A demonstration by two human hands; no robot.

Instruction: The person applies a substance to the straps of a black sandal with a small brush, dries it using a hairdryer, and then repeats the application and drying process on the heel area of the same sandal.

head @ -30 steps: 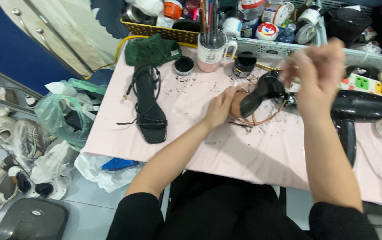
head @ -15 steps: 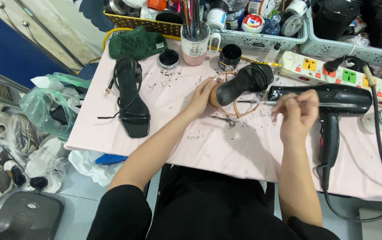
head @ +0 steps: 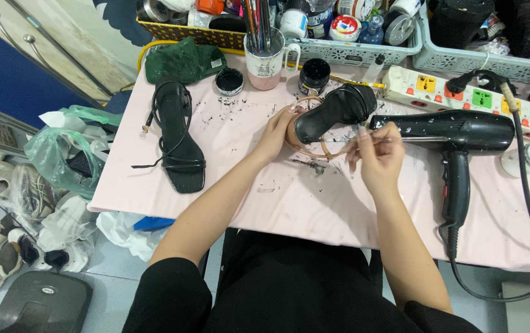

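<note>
My left hand [head: 279, 130] grips the heel end of a black strappy sandal [head: 334, 110] that lies on its side on the pink table [head: 289, 197], thin tan straps looping under it. My right hand [head: 376, 154] pinches a thin brush [head: 363, 140] held level, its tip near the sandal's sole edge. A second black sandal [head: 177, 135] lies flat at the left, apart from both hands. A small open jar of black paint [head: 313, 75] stands just behind the held sandal.
A black hair dryer [head: 456, 139] lies right of my right hand, its cord trailing off the table edge. A power strip [head: 462, 92], a mug of brushes [head: 265, 58], a black lid [head: 229, 80], a green cloth [head: 181, 61] and baskets of jars line the back. Shoes and bags sit on the floor at left.
My right hand came down from a raised position to the table and now holds the brush beside the sandal. My left hand stayed on the sandal.
</note>
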